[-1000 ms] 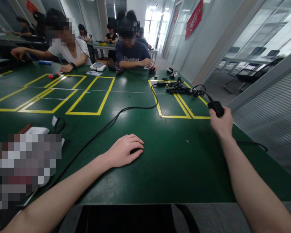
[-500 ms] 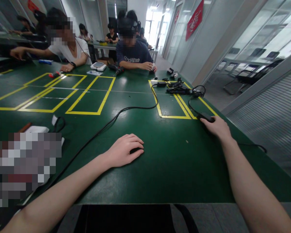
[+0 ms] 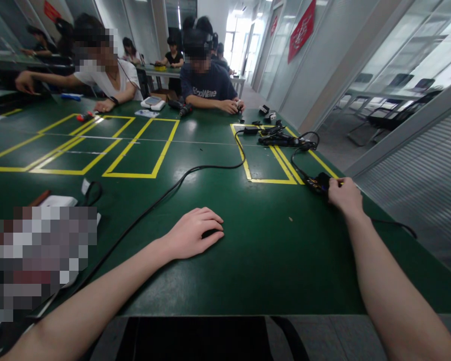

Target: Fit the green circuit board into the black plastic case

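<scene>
At the near left edge of the green table (image 3: 248, 260) lie a white pad (image 3: 56, 201) and a small cable loop (image 3: 92, 191), beside a blurred patch. The left hand (image 3: 193, 233) rests palm-down near the middle, fingers curled loosely over a small dark object (image 3: 210, 233) that is mostly hidden, as if pinning it flat; whether it truly grips it cannot be told. A long black cable (image 3: 180, 178) runs from the near left across to the far yellow-taped box (image 3: 265, 160). On the right, the right hand (image 3: 346, 195) pinches the end of a black adapter (image 3: 318, 182) lying flat on the table by the yellow tape, its cord (image 3: 298, 155) looping away to the pile of black cables (image 3: 280, 138) farther off.
</scene>
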`<state>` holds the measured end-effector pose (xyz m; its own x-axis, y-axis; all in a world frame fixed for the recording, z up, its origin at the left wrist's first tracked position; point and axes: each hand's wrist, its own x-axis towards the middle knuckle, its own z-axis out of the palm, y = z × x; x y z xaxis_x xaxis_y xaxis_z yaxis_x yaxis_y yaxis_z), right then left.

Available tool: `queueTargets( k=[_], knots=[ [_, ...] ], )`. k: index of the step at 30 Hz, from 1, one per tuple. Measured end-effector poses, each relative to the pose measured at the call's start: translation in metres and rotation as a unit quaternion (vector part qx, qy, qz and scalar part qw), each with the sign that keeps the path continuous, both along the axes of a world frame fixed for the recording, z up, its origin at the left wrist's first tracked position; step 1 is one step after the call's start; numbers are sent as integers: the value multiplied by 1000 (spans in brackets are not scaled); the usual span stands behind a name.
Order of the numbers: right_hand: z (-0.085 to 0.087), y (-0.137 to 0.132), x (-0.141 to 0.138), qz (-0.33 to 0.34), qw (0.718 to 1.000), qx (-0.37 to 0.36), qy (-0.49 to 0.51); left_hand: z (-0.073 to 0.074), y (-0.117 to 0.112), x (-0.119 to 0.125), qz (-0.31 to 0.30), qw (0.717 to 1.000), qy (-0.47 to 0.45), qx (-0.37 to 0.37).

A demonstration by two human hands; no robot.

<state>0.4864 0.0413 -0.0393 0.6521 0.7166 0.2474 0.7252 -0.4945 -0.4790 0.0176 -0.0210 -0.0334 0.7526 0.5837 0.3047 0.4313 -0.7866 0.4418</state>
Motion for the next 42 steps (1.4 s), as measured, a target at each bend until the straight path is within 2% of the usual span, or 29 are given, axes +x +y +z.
queueTargets(
  k=[4,12,24,33,42],
  knots=[
    [2,1,1,-56,998,-10,22,1,0,0,1,1000,0,0],
    [7,-4,-11,-63,997,9,37,2,1,1,-2,1000,3,-7],
    [19,-10,-20,-18,1000,-11,20,1,1,-1,-4,1000,7,-8],
    [8,-6,-11,77,996,-7,-49,1,1,-1,-3,1000,7,-7],
    [-2,-1,-7,97,995,26,18,2,0,0,-2,1000,5,-5]
  ],
)
